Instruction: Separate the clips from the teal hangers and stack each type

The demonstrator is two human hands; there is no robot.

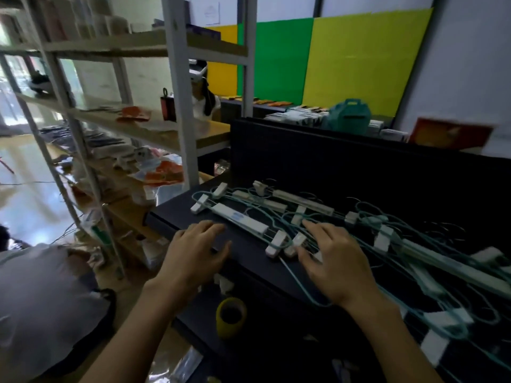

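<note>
A tangle of teal wire hangers (367, 244) with white clips (383, 239) still on them covers the dark tabletop (177, 214), from the middle out to the right edge. My left hand (193, 255) hovers over a bare part of the table with relaxed, slightly spread fingers and holds nothing. My right hand (334, 261) reaches over the near hangers with spread fingers, and its fingertips lie beside two white clips (284, 244). Whether they touch a clip I cannot tell. A long white bar (243, 219) lies between the hands.
A yellow tape roll (231, 316) sits on a lower ledge below the table's front. A dark panel (331, 161) rises behind the hangers. Metal shelving (110, 120) with bags stands to the left. A person sits beyond it; another person's back (41, 299) is low left.
</note>
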